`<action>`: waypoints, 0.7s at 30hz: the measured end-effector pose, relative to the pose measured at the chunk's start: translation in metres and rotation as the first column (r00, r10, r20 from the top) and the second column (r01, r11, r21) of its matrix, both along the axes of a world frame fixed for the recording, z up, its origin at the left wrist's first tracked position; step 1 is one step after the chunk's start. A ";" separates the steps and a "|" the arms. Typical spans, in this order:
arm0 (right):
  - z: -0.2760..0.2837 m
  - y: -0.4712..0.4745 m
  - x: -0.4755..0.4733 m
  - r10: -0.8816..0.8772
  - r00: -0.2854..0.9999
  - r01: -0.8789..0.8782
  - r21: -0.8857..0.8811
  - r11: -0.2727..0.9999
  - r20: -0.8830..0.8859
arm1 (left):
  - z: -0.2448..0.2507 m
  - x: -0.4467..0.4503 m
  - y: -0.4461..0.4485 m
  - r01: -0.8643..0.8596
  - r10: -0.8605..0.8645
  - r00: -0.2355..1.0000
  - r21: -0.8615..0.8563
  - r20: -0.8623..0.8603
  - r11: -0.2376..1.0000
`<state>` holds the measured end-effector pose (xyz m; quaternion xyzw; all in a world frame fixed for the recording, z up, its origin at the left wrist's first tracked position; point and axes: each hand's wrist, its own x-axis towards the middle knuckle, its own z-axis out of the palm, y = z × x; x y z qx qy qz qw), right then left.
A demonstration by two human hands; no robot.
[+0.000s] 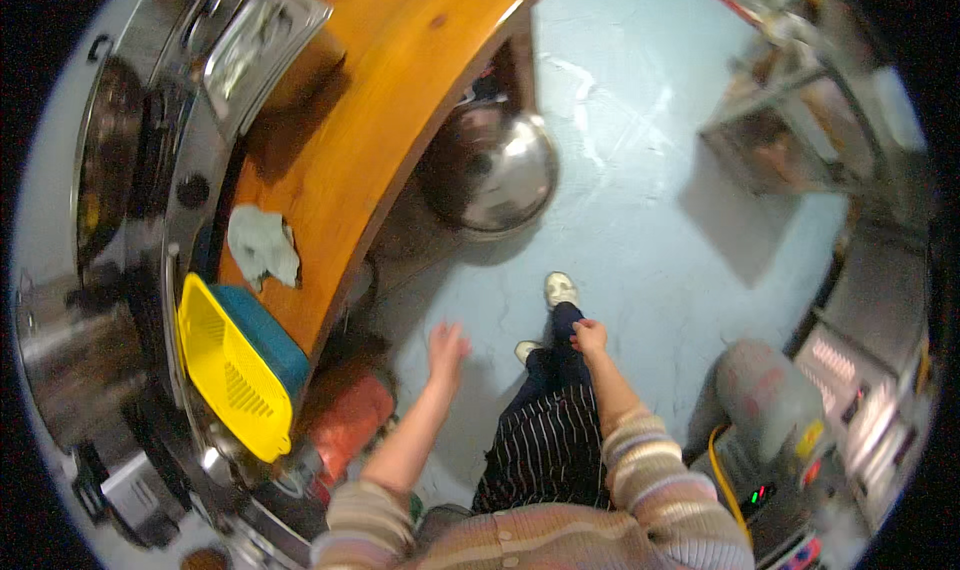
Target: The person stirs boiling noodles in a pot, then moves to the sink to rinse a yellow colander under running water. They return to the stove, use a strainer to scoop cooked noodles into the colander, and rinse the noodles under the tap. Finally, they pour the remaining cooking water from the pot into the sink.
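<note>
My left hand (448, 345) hangs over the floor in front of me, blurred, its fingers loosely apart and nothing seen in it. My right hand (590, 336) is curled above my dark trouser leg, and no object shows in it. Nearest on the left is the front edge of a wooden countertop (390, 112). A pale crumpled cloth (262, 246) lies on it. At its near end a yellow perforated plastic basket (232, 375) leans over a teal plastic container (262, 337).
A large round shiny metal vessel (502, 172) stands partly under the counter. Metal trays (262, 52) sit at its far left. On the right are a grey gas cylinder (769, 390) and a metal-framed rack (780, 135). A red item (352, 420) lies below the counter. Blue-grey floor (637, 270) stretches ahead.
</note>
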<state>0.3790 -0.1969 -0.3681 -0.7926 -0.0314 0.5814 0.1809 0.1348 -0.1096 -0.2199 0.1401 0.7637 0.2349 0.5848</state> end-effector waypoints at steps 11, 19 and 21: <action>-0.074 -0.015 -0.005 -0.188 0.927 0.257 0.183 0.949 -0.326 | -0.178 0.137 0.260 0.811 -0.396 0.263 -0.020 -0.880 0.584; -0.083 -0.020 0.005 -0.083 0.961 0.144 0.224 0.964 -0.264 | -0.208 0.142 0.297 0.860 -0.549 0.145 -0.169 -0.823 0.481; -0.085 -0.016 0.018 -0.055 0.974 0.123 0.313 0.942 -0.218 | -0.206 0.125 0.296 0.860 -0.513 0.091 -0.192 -0.854 0.473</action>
